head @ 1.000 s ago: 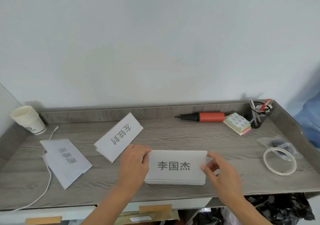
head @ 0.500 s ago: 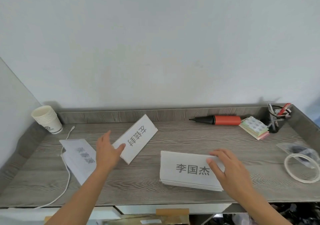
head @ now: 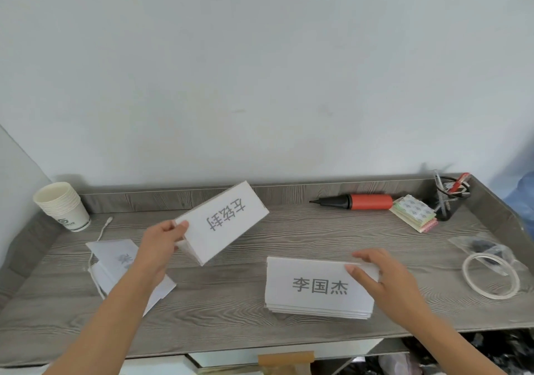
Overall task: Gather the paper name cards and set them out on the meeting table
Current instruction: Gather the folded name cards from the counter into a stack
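Note:
My left hand pinches the near left corner of a folded white name card and holds it tilted above the grey wooden desk. A flat stack of name cards with printed characters on top lies at the front right. My right hand holds the right end of that stack, thumb on top and fingers at its far edge. A third name card lies flat at the left, partly hidden under my left forearm.
A stack of paper cups stands at the back left, with a white cable beside it. A red and black pump, sticky notes and a pen holder line the back right. A tape ring lies at right.
My left hand left the stack, reached left to the slanted card, gripped its corner and lifted it off the desk. My right hand stayed on the stack's right end.

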Demonstrator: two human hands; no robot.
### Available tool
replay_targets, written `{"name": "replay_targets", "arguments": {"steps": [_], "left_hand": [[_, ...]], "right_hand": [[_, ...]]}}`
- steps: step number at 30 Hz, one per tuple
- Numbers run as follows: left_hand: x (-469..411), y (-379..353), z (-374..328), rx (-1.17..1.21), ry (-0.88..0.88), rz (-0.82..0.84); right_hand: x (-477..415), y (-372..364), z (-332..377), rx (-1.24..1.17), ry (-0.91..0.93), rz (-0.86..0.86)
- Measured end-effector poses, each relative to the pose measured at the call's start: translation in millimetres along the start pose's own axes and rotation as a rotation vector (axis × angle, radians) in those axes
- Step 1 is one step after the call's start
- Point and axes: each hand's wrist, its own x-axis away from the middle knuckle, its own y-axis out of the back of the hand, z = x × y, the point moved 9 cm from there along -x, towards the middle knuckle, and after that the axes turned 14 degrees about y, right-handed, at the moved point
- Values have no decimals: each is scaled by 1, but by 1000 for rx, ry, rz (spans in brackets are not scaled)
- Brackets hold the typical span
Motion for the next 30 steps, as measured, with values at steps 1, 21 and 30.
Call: {"name": "replay_targets", "arguments": {"steps": [1,21,30], "left_hand": [[10,-1,-15,13,-17,24],[126,-129,-44,-100,-159,225],[120,-145,-10,-1039,-625,-136]], "right_hand": [[-2,8,4,5,4,-32],[0,69,24,-742,8,-374],[5,45,-6,-49,-53,-163]]}}
